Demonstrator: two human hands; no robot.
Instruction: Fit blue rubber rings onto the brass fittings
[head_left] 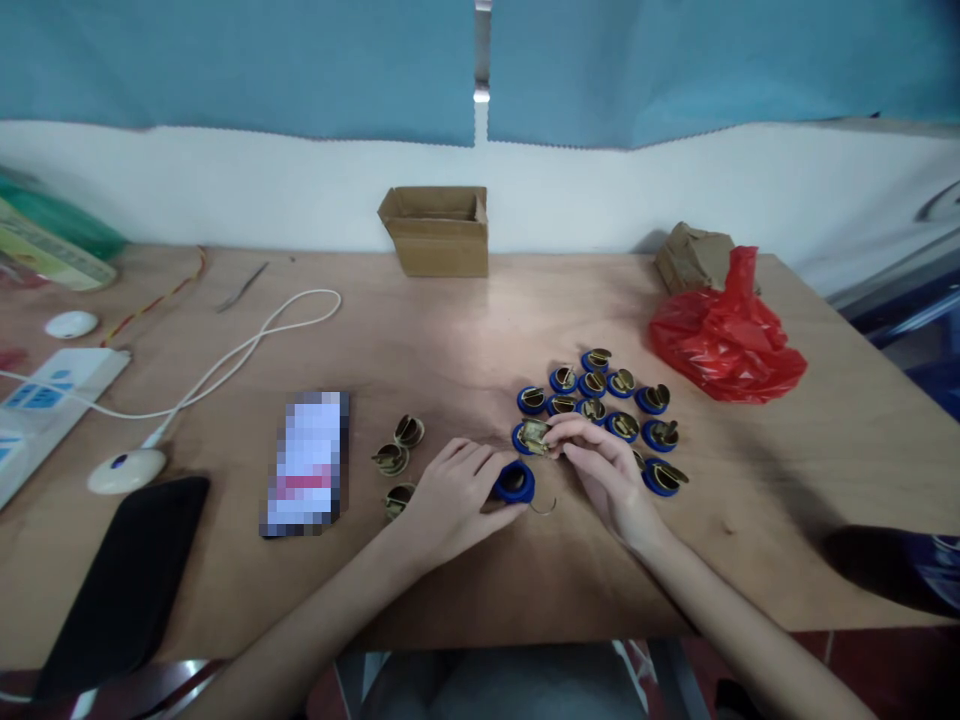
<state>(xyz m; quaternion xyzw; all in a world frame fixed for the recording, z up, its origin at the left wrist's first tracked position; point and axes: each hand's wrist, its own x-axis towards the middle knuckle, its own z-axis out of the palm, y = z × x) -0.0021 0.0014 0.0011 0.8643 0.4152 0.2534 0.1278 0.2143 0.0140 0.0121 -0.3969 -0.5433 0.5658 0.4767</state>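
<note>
My left hand lies low over the table, thumb and fingers closed around a small blue round cap-like piece with a dark hollow centre. To its right, my right hand pinches the edge of a brass-coloured metal piece, which is over another blue round base. Beyond and right of the hands stand several blue round bases with brass discs and raised flaps. A thin curved wire lies between my hands. Left of my left hand are 3 brass round pieces without blue bases.
A phone with a lit, blurred screen and a black phone lie to the left, near a white cable and a power strip. An open cardboard box stands at the back. A red plastic bag sits at right.
</note>
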